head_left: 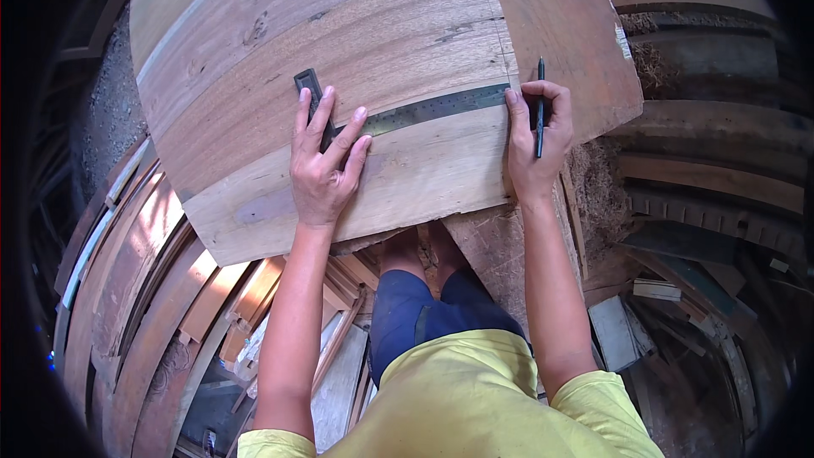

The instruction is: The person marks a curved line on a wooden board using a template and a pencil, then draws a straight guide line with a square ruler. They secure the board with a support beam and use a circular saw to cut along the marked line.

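A try square (437,110) with a dark metal blade and a black stock (309,83) lies on a wide wooden panel (373,42). My left hand (326,174) rests on the square, fingers spread across the stock and the near end of the blade. At the blade's far right end, my right hand (543,140) has its thumb against the tip. A slim black pencil (540,110) is held upright in its curled fingers, point away from me. Thin dark lines (500,21) run across the panel beside the blade's end.
Under the panel's right side lies a reddish-brown board (568,34) with a chipped edge. Long planks (153,288) are stacked at the left, and more boards (712,140) at the right. Wood shavings (598,195) cover the ground by my right forearm.
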The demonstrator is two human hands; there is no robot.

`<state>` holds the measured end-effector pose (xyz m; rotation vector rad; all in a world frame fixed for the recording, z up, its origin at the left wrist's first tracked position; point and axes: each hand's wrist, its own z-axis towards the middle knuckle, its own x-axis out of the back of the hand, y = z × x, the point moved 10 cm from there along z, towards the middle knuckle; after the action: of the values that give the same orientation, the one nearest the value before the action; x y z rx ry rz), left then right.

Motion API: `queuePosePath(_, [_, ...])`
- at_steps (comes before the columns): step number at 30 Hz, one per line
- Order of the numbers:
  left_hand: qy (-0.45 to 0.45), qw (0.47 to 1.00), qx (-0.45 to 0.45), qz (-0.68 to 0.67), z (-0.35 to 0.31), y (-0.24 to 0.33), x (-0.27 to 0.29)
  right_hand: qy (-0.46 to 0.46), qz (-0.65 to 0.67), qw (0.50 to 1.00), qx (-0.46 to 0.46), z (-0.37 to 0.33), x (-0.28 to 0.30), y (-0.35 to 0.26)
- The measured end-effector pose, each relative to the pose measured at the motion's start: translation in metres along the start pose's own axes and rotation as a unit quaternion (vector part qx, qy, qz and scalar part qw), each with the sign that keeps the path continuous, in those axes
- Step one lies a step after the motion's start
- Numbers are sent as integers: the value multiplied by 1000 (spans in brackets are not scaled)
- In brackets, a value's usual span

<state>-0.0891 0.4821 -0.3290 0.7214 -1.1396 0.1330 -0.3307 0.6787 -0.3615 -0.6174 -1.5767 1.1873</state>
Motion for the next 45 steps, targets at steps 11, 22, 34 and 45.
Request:
queuePosePath(11, [-46, 998, -30, 35, 7, 8, 0, -5, -18, 1000, -1, -1, -2, -3])
queuePosePath(22, [-47, 999, -16, 19, 4, 2, -3, -108, 116, 987, 37, 25, -17, -49])
queuePosePath(34, [-43, 999, -17, 10, 6, 0, -6, -325, 200, 924, 26, 19, -94, -50])
queuePosePath(45, [-50, 999, -5, 0, 6, -4, -8, -305, 122, 936, 126, 22, -92, -49])
